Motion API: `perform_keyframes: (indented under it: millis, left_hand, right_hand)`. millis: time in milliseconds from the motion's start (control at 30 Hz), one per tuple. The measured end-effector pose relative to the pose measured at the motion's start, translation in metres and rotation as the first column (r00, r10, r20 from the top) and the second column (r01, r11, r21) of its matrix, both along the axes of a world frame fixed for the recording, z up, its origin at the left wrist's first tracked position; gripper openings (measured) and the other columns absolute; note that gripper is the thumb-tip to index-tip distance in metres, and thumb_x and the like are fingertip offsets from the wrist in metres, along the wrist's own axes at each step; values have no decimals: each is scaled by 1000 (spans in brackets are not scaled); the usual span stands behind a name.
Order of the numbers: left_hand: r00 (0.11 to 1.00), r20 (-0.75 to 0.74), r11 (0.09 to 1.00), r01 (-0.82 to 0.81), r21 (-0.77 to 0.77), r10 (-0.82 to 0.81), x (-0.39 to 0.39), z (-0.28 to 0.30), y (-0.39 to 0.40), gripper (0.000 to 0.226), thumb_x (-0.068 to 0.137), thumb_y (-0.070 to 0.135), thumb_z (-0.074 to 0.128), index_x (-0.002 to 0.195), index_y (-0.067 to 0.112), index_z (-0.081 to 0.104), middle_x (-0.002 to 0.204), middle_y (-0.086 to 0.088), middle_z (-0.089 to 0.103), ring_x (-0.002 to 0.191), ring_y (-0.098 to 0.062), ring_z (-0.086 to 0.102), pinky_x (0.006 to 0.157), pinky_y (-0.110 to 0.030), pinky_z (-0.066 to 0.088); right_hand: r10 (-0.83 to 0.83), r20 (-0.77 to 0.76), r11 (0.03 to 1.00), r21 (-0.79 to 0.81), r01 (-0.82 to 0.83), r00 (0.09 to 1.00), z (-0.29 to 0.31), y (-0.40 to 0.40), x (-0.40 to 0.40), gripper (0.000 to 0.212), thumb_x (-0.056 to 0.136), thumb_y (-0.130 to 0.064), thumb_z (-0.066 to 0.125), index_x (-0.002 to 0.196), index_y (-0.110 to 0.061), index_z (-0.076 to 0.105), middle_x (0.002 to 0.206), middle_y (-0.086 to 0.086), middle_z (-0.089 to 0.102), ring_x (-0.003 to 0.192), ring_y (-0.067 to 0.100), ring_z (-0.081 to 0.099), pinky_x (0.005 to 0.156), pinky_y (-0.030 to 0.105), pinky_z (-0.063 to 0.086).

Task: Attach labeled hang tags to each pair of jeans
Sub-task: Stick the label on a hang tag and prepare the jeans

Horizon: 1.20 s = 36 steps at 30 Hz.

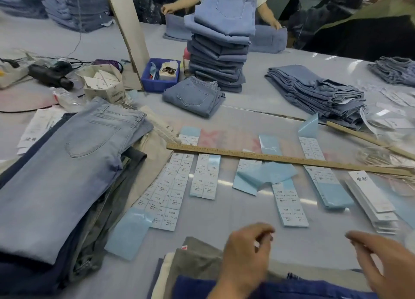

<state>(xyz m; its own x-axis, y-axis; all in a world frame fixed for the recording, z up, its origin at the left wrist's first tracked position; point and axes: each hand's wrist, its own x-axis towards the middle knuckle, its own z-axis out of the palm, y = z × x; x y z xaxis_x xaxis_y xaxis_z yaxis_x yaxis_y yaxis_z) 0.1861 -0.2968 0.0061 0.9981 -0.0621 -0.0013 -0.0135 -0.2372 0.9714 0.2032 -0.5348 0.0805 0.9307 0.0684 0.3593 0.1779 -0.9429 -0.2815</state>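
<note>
From the head camera, a blue plastic bin stood on the table beside a leaning white board; it held a small white box of dark bits and some blue items too small to name. Left of it an open cardboard box held loose white tags.

The hang tags lay in a fanned stack at the right, their long axis running from the far left toward the near right, printed end away from the wearer. Sheets of printed labels lay in strips across the middle of the table, most with their long axis pointing away from the wearer, some showing bare blue backing. A wooden ruler lay crosswise over several strips.

A pile of folded jeans lay at the left, pale pair on top, waistband toward the far side. More folded trousers lay at the near edge, under the hands. A tall stack of jeans stood further back, with another person's hands on denim behind it.

The left hand hovered over the near trousers, fingers loosely curled; whether it pinched anything I cannot tell. The right hand reached in from the right, fingers extended and slightly spread, holding nothing visible.
</note>
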Motion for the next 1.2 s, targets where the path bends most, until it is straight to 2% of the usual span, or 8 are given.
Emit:
perform_keyframes:
  millis: [167,300,400,667,833,1000,1100,1200]
  left_hand:
    - [945,72,873,-324,366,320,119,-36,95,23,101,17,58,119,23,72,114,10,71,103,-5,64,91,-22,53]
    - [989,3,707,-109,698,149,174,-82,121,40,105,27,49,144,22,51,155,2,43,142,-17,38,110,-31,37]
    - [999,-11,586,-20,810,50,176,-111,115,39,102,35,49,138,23,47,147,1,42,136,-23,43,99,-35,46]
    - [996,80,444,-57,894,-35,142,-124,104,52,68,33,88,114,17,71,123,-7,68,107,-23,69,72,-32,60]
    - [998,56,445,-52,894,5,151,-118,111,46,85,31,77,127,15,67,138,-8,61,122,-26,63,80,-37,60]
    - [999,43,492,-45,870,15,164,-116,114,43,82,19,81,122,9,69,133,-14,62,117,-35,64,76,-44,60]
    - [994,18,525,39,850,-103,163,-117,108,54,83,29,80,133,16,64,145,-11,54,131,-35,54,97,-49,53]
    - [970,-46,529,171,832,-241,150,-125,105,63,95,50,60,153,35,40,168,6,17,155,-21,16,122,-40,24]
  right_hand:
    - [263,-319,936,313,-160,910,-41,107,78,20,89,-15,71,98,-33,75,92,-24,72,80,-2,68,75,25,55]
    - [362,-467,884,447,-138,807,-101,169,136,22,97,-13,60,108,-25,74,104,-16,72,93,0,65,85,20,53]
    - [343,-433,866,490,-102,834,-134,192,171,25,96,-9,58,108,-24,74,106,-13,72,93,1,64,82,13,47]
    - [371,-310,879,422,-223,875,-177,202,203,24,97,-6,57,112,-18,71,110,-7,68,98,7,60,90,21,50]
    - [444,-199,867,341,-363,874,-176,182,178,27,91,4,62,109,-13,72,107,-3,67,102,11,62,91,18,47]
    - [204,13,919,343,-196,979,-151,118,192,29,88,11,64,106,-11,71,109,-1,66,106,15,61,92,31,53]
    - [52,-30,934,354,-38,998,-139,75,206,31,91,7,60,112,-13,69,115,0,63,111,22,59,92,46,54]
    - [26,-58,936,352,-4,998,-134,49,205,31,92,4,60,113,-16,68,115,-3,61,110,20,60,92,47,54]
